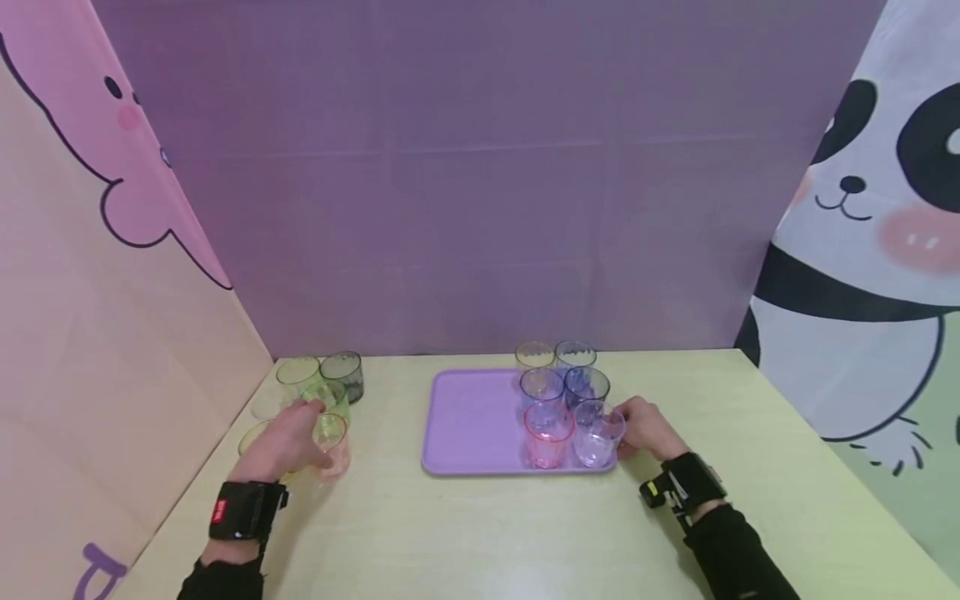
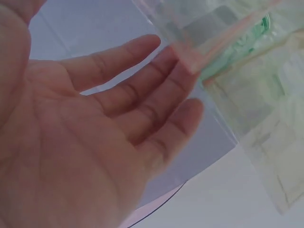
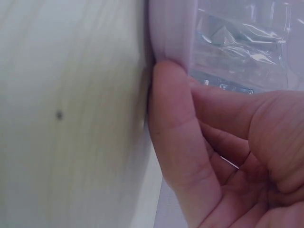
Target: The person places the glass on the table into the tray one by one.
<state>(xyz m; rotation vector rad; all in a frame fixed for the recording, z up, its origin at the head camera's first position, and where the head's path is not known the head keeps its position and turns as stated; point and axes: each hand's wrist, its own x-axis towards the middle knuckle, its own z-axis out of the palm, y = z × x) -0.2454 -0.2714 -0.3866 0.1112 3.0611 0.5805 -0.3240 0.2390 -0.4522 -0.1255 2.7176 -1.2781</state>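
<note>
The head view sets a person's left hand [image 1: 288, 437] above a cluster of tinted, see-through cups at the table's left, its back hiding the fingertips. The left wrist view shows the palm instead: its fingers [image 2: 116, 61] extend, slightly bent, two tips meeting the edge of a pink-tinted, clear-walled cup [image 1: 341, 454]; a pale yellow transparent cup [image 2: 256, 118] stands just beside.

In the head view, the right hand [image 1: 648, 429] is at the right edge of a flat purple rectangular tray [image 1: 472, 425] on the pale wood-grain table [image 1: 465, 533], near a colourless round cup [image 1: 597, 442]. Only the right wrist view reveals thumb and finger pinching the tray's rim, the others curled behind. Six cups stand on the tray's right half, as the head view alone shows.
</note>
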